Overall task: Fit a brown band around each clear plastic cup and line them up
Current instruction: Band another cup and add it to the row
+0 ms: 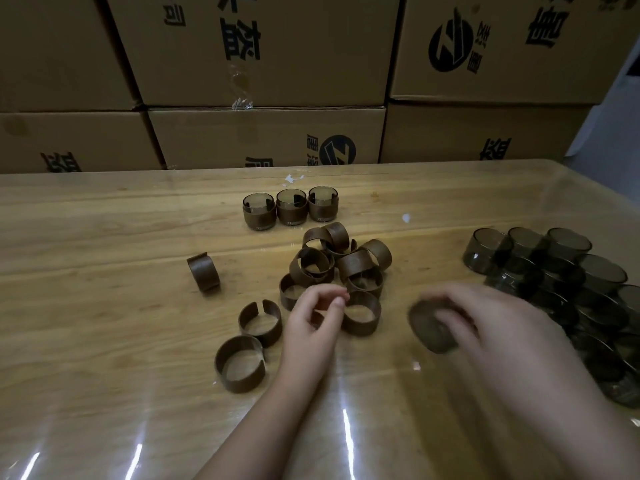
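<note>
Blurred cup [433, 329] gripped in right hand [485, 327], fingers curled round it, just right of band pile [356, 266]. Left hand [318, 317] curled over pile; whether band is pinched cannot be told. Three banded cups [290, 207] counted in far row. Three loose bands [204, 275] set apart at left; pile holds roughly eight. Bare cups [602, 271] cut off at right edge, uncounted. Table [104, 237] open at left; boxes [263, 133] stacked behind far edge.

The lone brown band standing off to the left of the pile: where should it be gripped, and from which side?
The lone band stands on its curved wall, apart from the pile, split at the top. Probably come from above and pinch across its two rims, below the split, where it flexes less. The left hand is nearer; the right hand holds a cup.
</note>
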